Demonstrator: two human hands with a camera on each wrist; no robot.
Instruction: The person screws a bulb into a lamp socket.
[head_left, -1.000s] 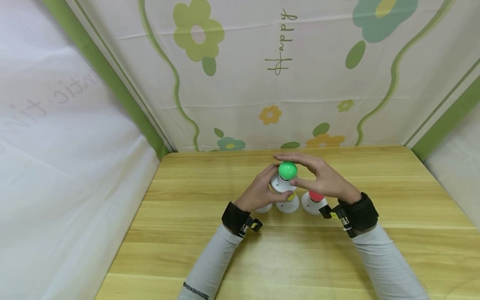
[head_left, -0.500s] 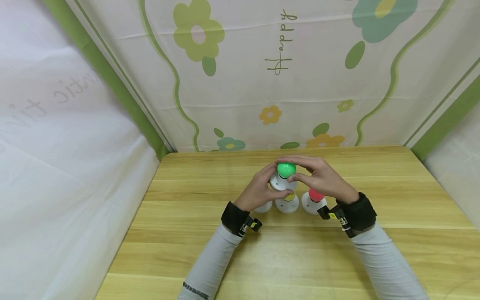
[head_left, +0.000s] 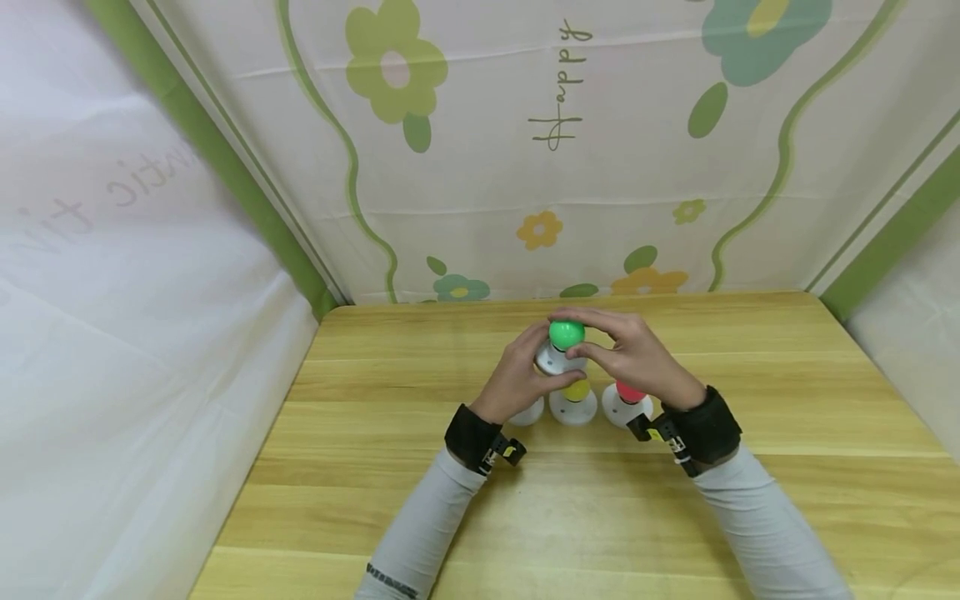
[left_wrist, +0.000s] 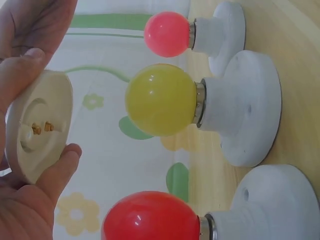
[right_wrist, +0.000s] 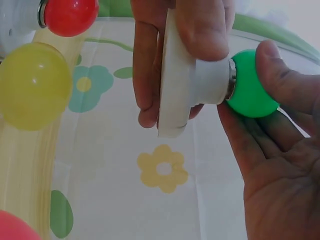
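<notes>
My left hand (head_left: 516, 379) grips a white round lamp holder (head_left: 552, 360) raised above the table. A green bulb (head_left: 566, 333) sits in its socket, and my right hand (head_left: 647, 360) holds that bulb between thumb and fingers. Brass terminals show on the holder's underside (left_wrist: 42, 128) in the left wrist view. Below the hands, a yellow bulb (head_left: 576, 390) stands in its own white holder (head_left: 573, 410). To its right is a pinkish-red bulb (head_left: 630, 392) in another. A red bulb (left_wrist: 150, 217) is at the left, hidden behind my left hand in the head view.
Three white holders stand in a row on the wooden table (head_left: 555, 517), including the left one (head_left: 527, 413) and the right one (head_left: 627, 411). White printed curtain (head_left: 465, 167) closes off the table's back, with more cloth at the left side (head_left: 150, 333).
Both hands have shifted slightly left and up, carrying the lamp holder and green bulb. More of the yellow bulb shows now. The right thumb has moved across the bulb's lower side.
</notes>
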